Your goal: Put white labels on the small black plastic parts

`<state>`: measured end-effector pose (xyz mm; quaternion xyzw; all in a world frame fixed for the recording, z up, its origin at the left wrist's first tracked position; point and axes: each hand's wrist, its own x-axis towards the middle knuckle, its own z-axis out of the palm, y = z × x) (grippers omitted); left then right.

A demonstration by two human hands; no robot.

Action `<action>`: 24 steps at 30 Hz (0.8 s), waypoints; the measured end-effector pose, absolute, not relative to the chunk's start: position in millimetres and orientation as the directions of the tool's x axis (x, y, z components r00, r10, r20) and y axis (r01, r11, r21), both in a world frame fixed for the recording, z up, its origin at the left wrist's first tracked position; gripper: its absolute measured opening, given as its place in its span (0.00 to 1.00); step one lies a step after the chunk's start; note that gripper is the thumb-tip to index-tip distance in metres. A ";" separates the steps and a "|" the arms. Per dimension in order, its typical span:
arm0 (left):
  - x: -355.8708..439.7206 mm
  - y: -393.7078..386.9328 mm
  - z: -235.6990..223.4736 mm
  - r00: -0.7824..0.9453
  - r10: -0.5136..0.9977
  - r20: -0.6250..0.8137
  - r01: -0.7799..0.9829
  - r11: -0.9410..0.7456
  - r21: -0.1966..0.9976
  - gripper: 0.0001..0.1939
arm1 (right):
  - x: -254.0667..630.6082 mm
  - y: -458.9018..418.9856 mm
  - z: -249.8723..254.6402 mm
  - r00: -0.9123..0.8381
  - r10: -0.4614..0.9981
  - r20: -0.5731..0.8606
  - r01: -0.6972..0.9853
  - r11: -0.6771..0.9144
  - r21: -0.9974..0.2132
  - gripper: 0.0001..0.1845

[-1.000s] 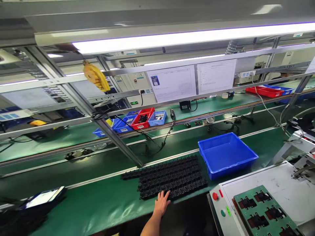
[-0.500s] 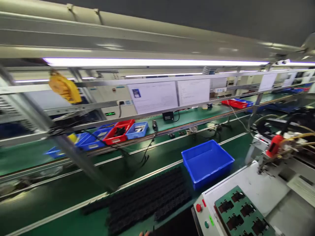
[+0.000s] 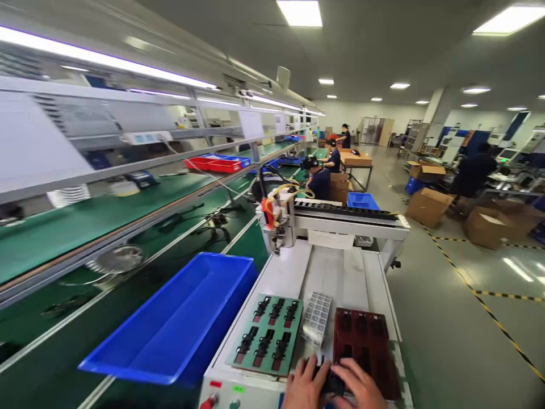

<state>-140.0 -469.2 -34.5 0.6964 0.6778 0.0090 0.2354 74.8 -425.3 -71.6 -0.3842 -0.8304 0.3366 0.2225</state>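
Low in the view, my left hand and my right hand meet around a small black plastic part. Fingertips of both hands grip it from either side and hide much of it. Just beyond my left hand lies a green fixture plate with black parts seated in its recesses. Close to my right hand is a dark red fixture plate, its far recesses also showing dark shapes. A silver tray with a grid of small cells sits between the two plates.
A large blue bin stands left of the white machine, whose gantry crosses behind the plates. A red button is on its front panel. Several people work farther off, and cardboard boxes stand at right.
The view has swung right, from the bench and shelf to the machine. Both hands are now in sight around a black part; before, only fingertips showed at the bottom edge.
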 end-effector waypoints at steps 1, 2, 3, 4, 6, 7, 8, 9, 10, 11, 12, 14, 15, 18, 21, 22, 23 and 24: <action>-122.8 -456.7 -22.6 0.136 0.947 -0.292 0.935 -0.025 0.354 0.38 | 90.2 -425.2 -72.3 -0.534 0.838 0.109 0.534 0.434 -0.726 0.30; -107.4 -446.6 -13.6 0.194 0.940 -0.281 0.928 -0.083 0.364 0.38 | 106.4 -425.5 -74.2 -0.468 0.878 0.102 0.571 0.389 -0.723 0.29; -93.8 -439.1 -7.8 0.243 0.933 -0.264 0.920 -0.135 0.368 0.37 | 122.6 -425.8 -77.2 -0.404 0.910 0.097 0.597 0.342 -0.726 0.28; -82.1 -433.7 -4.8 0.282 0.924 -0.259 0.914 -0.177 0.366 0.37 | 138.3 -426.0 -81.2 -0.350 0.932 0.093 0.611 0.302 -0.732 0.27; -64.5 -427.9 -4.7 0.340 0.909 -0.241 0.905 -0.247 0.346 0.38 | 166.0 -425.9 -90.6 -0.242 0.966 0.095 0.619 0.229 -0.751 0.26; -58.4 -426.7 -5.8 0.356 0.905 -0.232 0.903 -0.270 0.333 0.39 | 177.1 -425.6 -95.0 -0.192 0.977 0.098 0.618 0.198 -0.761 0.26; -53.9 -426.0 -6.9 0.365 0.903 -0.226 0.903 -0.284 0.322 0.40 | 186.1 -425.0 -98.6 -0.148 0.984 0.098 0.617 0.169 -0.768 0.26; -50.9 -425.6 -7.4 0.371 0.901 -0.225 0.903 -0.293 0.314 0.42 | 192.6 -424.3 -101.0 -0.115 0.989 0.093 0.621 0.145 -0.771 0.26; -49.1 -425.3 -7.4 0.375 0.899 -0.226 0.903 -0.300 0.308 0.45 | 196.7 -423.5 -102.2 -0.098 0.992 0.083 0.631 0.127 -0.766 0.25; -48.2 -425.0 -7.1 0.381 0.896 -0.227 0.902 -0.306 0.305 0.48 | 198.6 -422.7 -102.1 -0.096 0.993 0.072 0.651 0.117 -0.750 0.25; -47.9 -424.8 -6.8 0.385 0.895 -0.225 0.900 -0.311 0.305 0.50 | 198.4 -422.0 -100.9 -0.101 0.993 0.062 0.682 0.115 -0.722 0.24; -48.3 -424.3 -7.9 0.397 0.894 -0.209 0.895 -0.326 0.304 0.52 | 194.1 -421.1 -96.4 -0.112 0.993 0.041 0.764 0.112 -0.635 0.23; -48.5 -424.2 -9.9 0.401 0.895 -0.195 0.892 -0.334 0.305 0.53 | 191.1 -420.8 -93.8 -0.102 0.995 0.019 0.806 0.094 -0.585 0.23; -48.0 -424.3 -21.7 0.410 0.899 -0.154 0.883 -0.350 0.312 0.54 | 181.6 -418.8 -88.4 -0.012 0.999 -0.047 0.891 -0.011 -0.454 0.25; -47.5 -424.7 -36.1 0.379 0.908 -0.177 0.895 -0.312 0.319 0.50 | 169.2 -411.4 -88.1 -0.112 0.994 -0.006 0.877 0.096 -0.471 0.30; -48.4 -424.9 -39.7 0.365 0.911 -0.189 0.899 -0.292 0.327 0.46 | 163.3 -407.3 -88.0 -0.187 0.982 0.039 0.839 0.180 -0.514 0.29; -50.0 -425.1 -42.1 0.356 0.915 -0.187 0.896 -0.278 0.347 0.40 | 156.5 -402.6 -87.1 -0.250 0.964 0.094 0.789 0.259 -0.557 0.27; -52.3 -425.3 -43.1 0.375 0.909 -0.181 0.878 -0.285 0.384 0.37 | 149.4 -397.7 -85.0 -0.287 0.946 0.153 0.742 0.320 -0.589 0.23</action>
